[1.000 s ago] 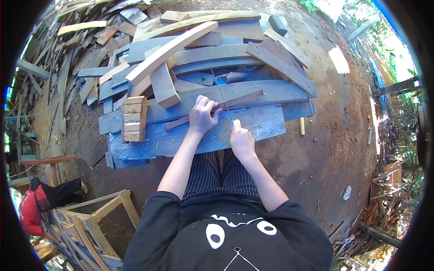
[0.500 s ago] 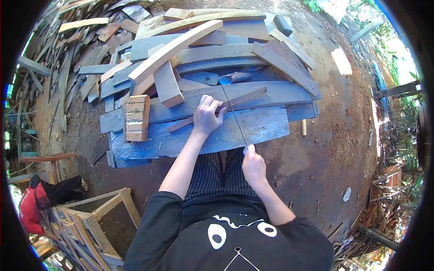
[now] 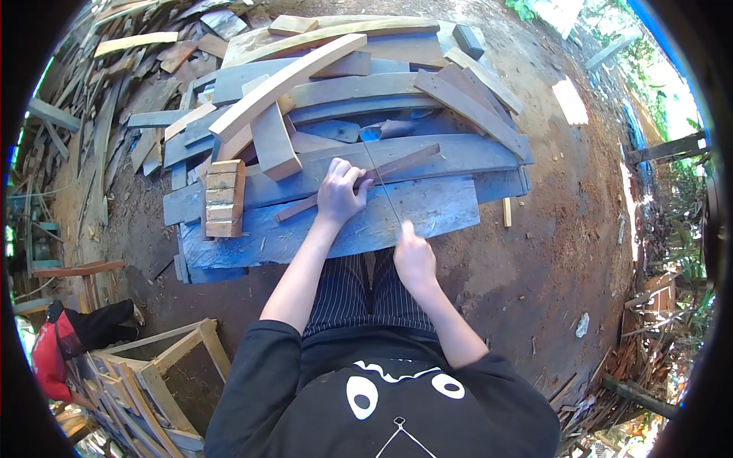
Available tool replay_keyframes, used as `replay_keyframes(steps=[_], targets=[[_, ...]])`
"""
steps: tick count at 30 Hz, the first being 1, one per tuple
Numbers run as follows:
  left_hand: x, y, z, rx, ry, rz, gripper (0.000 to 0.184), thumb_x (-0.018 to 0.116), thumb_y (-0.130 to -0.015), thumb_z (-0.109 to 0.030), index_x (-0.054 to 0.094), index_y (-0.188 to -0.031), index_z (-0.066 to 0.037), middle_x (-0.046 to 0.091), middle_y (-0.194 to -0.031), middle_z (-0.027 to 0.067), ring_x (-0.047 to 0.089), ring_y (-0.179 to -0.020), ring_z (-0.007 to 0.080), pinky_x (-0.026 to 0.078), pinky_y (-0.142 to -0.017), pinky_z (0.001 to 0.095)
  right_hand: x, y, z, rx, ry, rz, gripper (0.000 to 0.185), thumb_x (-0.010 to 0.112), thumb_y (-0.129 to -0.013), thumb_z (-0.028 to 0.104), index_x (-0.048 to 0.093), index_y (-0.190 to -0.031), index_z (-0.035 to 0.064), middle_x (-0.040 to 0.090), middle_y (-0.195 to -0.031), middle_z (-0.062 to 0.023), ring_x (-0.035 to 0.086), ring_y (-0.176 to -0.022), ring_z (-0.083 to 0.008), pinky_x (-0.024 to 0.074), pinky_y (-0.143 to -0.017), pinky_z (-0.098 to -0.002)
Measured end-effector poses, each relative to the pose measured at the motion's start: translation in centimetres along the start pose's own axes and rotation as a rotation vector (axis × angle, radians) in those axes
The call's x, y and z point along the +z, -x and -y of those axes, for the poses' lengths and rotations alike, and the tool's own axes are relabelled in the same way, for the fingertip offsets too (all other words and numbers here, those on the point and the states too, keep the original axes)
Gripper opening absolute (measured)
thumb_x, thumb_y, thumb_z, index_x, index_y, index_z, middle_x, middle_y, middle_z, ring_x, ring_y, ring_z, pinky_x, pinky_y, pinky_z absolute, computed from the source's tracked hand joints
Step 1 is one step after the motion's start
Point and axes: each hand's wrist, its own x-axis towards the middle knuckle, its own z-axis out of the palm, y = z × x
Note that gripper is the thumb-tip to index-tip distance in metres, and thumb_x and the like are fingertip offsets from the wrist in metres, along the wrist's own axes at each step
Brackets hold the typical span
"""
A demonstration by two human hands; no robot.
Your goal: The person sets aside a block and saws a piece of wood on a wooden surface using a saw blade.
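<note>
My left hand [image 3: 341, 192] is closed around a narrow reddish-brown wood strip [image 3: 410, 159], pressing it down on the stacked boards. The strip lies at a slant, with both ends showing past my fingers. My right hand [image 3: 415, 259] grips the handle of a handsaw, whose thin blade [image 3: 390, 200] appears almost edge-on. That blade crosses the strip just right of my left hand and points away from me. My fist hides the handle. Beneath lie a long dark plank [image 3: 450, 158] and a wide weathered board [image 3: 435, 210].
A block of bundled wood pieces [image 3: 223, 200] stands at the left of the stack. A pale beam [image 3: 286, 85] lies across the boards. Scrap wood [image 3: 114, 84] heaps up at far left. A person in red [image 3: 50, 355] is low left beside a wooden frame [image 3: 179, 347].
My right hand has moved forward and slightly left, pushing the saw away from me across the strip. My left hand still holds the strip; the whole view has shifted slightly.
</note>
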Motion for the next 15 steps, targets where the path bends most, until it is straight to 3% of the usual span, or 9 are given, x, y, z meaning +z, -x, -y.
replay_keyframes(steps=[4,10,15], targets=[[-0.1,-0.2,-0.3,-0.02,-0.015,-0.022,0.015,0.074,-0.067,-0.01,0.064,-0.076,-0.003,0.055,-0.077,0.0093,0.056,-0.085,0.0275,0.051,-0.072,0.0369,1.3,-5.2,1.8,-0.033,0.032,-0.02,0.018,0.046,-0.088,0.006,0.046,-0.105,-0.0005,0.063,-0.07,-0.0241,0.066,-0.067,-0.041,0.0538,-0.058,-0.0496],[0.0,-0.3,-0.1,-0.008,-0.011,-0.033,0.016,0.074,-0.067,-0.011,0.064,-0.077,-0.003,0.055,-0.078,0.0091,0.056,-0.085,0.0272,0.051,-0.072,0.0369,-0.3,2.7,-1.4,0.014,0.052,0.06,0.02,0.049,-0.087,0.008,0.046,-0.106,0.0007,0.063,-0.066,-0.0225,0.065,-0.064,-0.0406,0.0531,-0.055,-0.0504],[0.1,-0.2,0.0,-0.003,-0.01,-0.016,0.016,0.074,-0.068,-0.012,0.064,-0.077,-0.004,0.055,-0.078,0.0087,0.056,-0.085,0.0267,0.051,-0.072,0.0366,0.8,-3.6,0.9,-0.039,-0.008,-0.045,0.013,0.047,-0.088,0.007,0.046,-0.1,0.0014,0.063,-0.069,-0.0235,0.065,-0.067,-0.041,0.0535,-0.057,-0.0495]])
